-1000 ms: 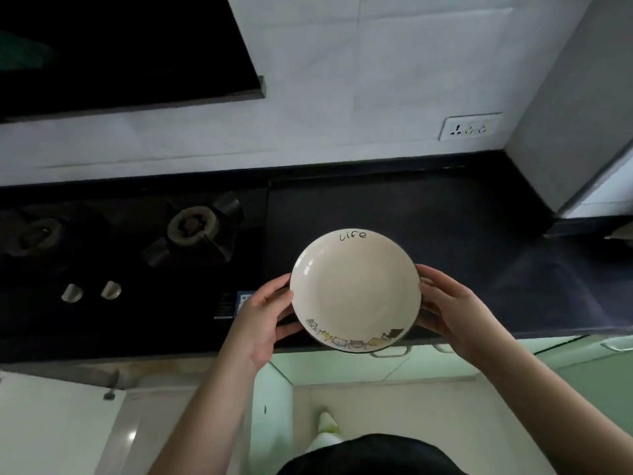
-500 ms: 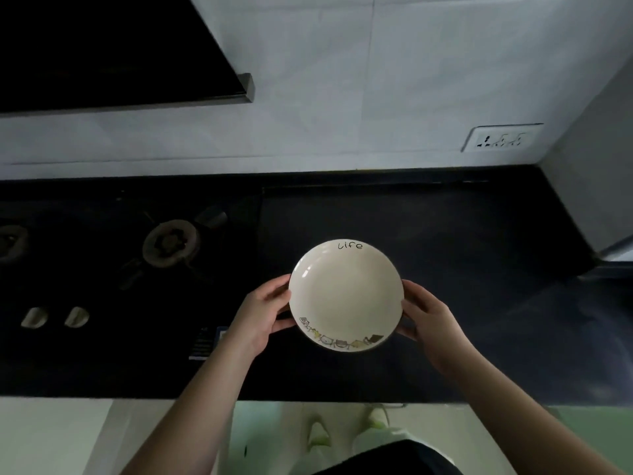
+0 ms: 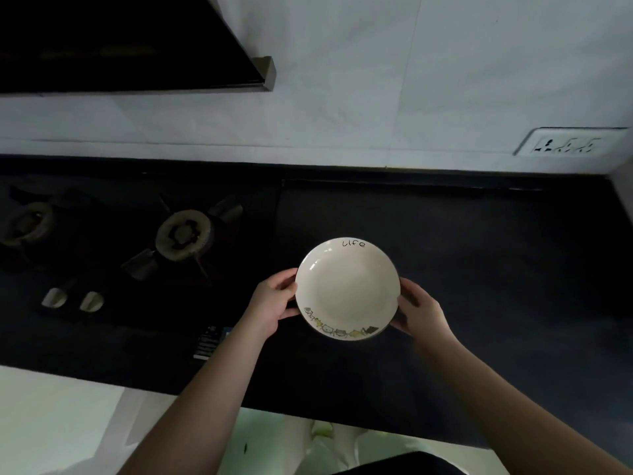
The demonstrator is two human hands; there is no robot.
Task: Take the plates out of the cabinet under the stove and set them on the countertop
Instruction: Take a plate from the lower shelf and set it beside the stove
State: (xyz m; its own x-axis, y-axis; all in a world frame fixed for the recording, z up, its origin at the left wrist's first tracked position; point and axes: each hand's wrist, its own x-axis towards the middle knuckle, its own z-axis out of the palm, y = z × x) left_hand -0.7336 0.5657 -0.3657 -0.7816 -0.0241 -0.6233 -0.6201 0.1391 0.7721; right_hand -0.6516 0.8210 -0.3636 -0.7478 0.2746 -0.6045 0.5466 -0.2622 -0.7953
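Observation:
A cream plate (image 3: 347, 289) with "life" written on its far rim and small cartoon figures along its near rim is over the black countertop (image 3: 479, 269), right of the stove. My left hand (image 3: 272, 305) grips its left edge and my right hand (image 3: 419, 311) grips its right edge, fingers curled under the rim. Whether the plate touches the counter cannot be told. The cabinet under the stove is out of view.
A black gas stove (image 3: 181, 234) with two burners and two knobs (image 3: 72, 299) lies to the left. A dark range hood (image 3: 137, 46) hangs above it. A white wall socket (image 3: 568, 145) sits at the back right. The counter's front edge runs below my forearms.
Both hands have carried the plate forward from the counter's front edge to over the countertop. The view has tilted up, so the cabinet fronts have dropped out of sight.

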